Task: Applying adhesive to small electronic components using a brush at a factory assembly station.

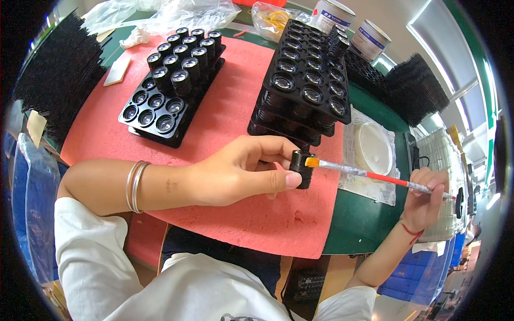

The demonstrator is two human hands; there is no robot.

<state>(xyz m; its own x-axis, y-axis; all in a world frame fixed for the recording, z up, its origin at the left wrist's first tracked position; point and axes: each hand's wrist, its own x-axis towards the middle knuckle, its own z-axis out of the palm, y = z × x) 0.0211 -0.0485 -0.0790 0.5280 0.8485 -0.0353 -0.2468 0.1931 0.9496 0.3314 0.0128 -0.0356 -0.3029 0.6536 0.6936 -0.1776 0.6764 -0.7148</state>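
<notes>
Black lens barrel [302, 167]: we are pinching it in left hand [241, 174] over pink mat [241, 112]; right hand [426, 195] fingers closed, gripping brush [375, 175], bristles touching barrel.

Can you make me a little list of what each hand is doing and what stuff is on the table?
left hand: holds a small black cylinder part
right hand: holds a thin brush, its orange tip on the part
under the hands: pink mat
left tray: black, partly filled with lens parts
stacked trays: black, behind the part
white dish: right of the mat
two tins: far edge
</notes>
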